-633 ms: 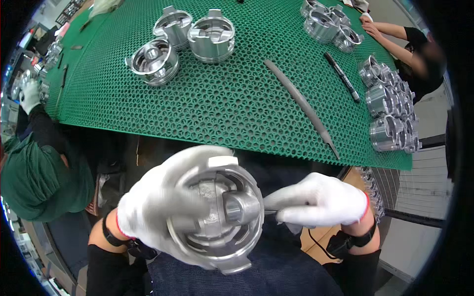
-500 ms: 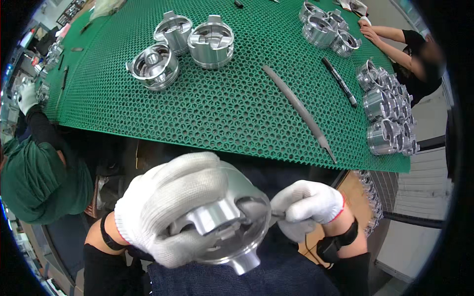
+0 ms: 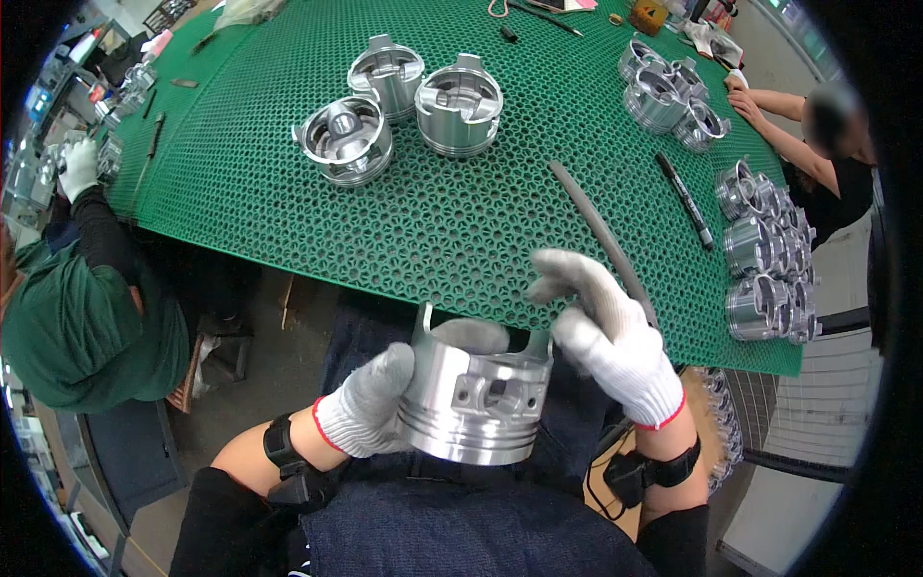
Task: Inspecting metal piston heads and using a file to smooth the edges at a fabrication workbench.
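A shiny metal piston (image 3: 471, 409) hangs above my lap, just off the table's near edge, its grooved ring end down and its skirt up. My left hand (image 3: 370, 399), in a white knit glove, grips it from the left, with fingers reaching behind and inside the skirt. My gloved right hand (image 3: 615, 341) is by the piston's upper right edge, fingers apart and nothing visible in them; whether the thumb touches the metal I cannot tell. Beyond this hand lies a long grey file (image 3: 601, 226) on the green mat (image 3: 317, 236), its near end partly hidden.
Three pistons (image 3: 459, 106) stand together at the mat's middle back. A black marker (image 3: 685, 200) lies right of the file. More pistons stand in rows (image 3: 764, 250) at the right edge and in a cluster (image 3: 663, 96) behind. Co-workers sit left (image 3: 96, 317) and far right (image 3: 836, 178).
The piston has turned from its open side to its ringed side wall. My right hand has come off its rim, upward, and its fingers have opened. The view has shifted slightly.
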Demonstrator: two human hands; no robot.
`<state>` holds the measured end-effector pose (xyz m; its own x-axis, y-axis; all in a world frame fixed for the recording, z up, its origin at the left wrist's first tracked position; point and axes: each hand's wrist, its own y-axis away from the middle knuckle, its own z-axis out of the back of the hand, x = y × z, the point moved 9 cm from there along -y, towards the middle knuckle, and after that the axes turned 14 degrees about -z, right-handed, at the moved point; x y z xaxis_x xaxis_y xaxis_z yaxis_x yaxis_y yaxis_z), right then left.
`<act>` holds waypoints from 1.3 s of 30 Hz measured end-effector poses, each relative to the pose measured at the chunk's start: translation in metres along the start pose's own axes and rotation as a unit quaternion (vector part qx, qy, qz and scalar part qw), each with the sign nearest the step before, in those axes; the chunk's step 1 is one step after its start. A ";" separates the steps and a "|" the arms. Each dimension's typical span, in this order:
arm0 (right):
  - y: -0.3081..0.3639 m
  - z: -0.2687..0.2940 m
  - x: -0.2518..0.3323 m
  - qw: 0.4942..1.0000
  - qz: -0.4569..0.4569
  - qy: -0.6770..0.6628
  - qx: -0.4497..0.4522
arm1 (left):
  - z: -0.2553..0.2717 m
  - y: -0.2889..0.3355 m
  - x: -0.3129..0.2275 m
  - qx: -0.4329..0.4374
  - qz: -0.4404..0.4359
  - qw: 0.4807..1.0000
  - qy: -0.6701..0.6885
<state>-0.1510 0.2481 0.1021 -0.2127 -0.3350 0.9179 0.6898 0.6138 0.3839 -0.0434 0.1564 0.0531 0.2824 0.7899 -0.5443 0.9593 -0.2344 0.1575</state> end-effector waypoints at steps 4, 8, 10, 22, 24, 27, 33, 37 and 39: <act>0.027 0.028 0.022 0.985 0.115 -0.123 -0.032 | 0.011 0.005 -0.010 -0.021 -0.048 0.997 -0.062; 0.062 -0.001 0.034 0.870 0.292 0.396 -0.047 | 0.023 0.009 -0.013 -0.061 -0.049 0.995 -0.067; 0.061 -0.005 0.023 0.846 0.222 0.480 -0.068 | 0.023 0.007 -0.015 -0.048 -0.061 0.993 -0.089; 0.053 -0.031 -0.066 0.874 -0.298 -0.204 0.325 | -0.071 0.041 -0.101 0.188 -0.493 0.505 -0.683; 0.043 -0.012 -0.082 0.924 -0.278 -0.143 0.220 | -0.067 0.043 -0.105 0.171 -0.504 0.506 -0.679; 0.035 0.028 -0.084 0.967 -0.219 -0.132 0.009 | -0.049 0.037 -0.103 0.131 -0.442 0.596 -0.657; 0.036 0.032 -0.018 0.940 0.034 -0.337 0.041 | -0.030 0.039 -0.109 0.091 -0.460 0.659 -0.588; 0.056 -0.011 0.051 0.924 0.291 0.202 0.146 | -0.023 0.040 -0.119 0.111 -0.436 0.644 -0.618; 0.065 -0.024 0.065 0.879 0.343 0.285 0.167 | -0.007 0.046 -0.135 0.047 -0.447 0.623 -0.640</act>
<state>-0.1036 0.2490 0.1841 0.6205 -0.0493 0.7826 0.2585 0.9551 -0.1448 -0.0374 0.0428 0.1400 -0.6570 -0.4561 -0.6002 0.7096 -0.1052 -0.6967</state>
